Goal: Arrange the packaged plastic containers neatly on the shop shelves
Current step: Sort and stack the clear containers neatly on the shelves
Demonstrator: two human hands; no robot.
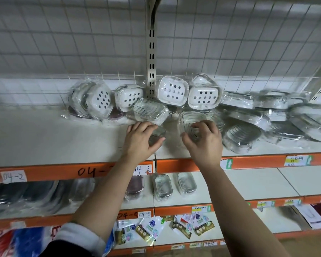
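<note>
Two hands work the upper shelf (44, 138). The left hand (140, 140) curls round a clear wrapped container (158, 133), and the right hand (205, 140) clasps a second clear container (189, 119). Just beyond both grips, white perforated containers (172, 90) lean on the wire grid (82, 43). A heap of wrapped containers (241, 134) lies right of the right-hand grip.

white hole-dotted containers (204, 96), clear ribbed containers (148, 111), orange shelf edge (174, 165)
</note>
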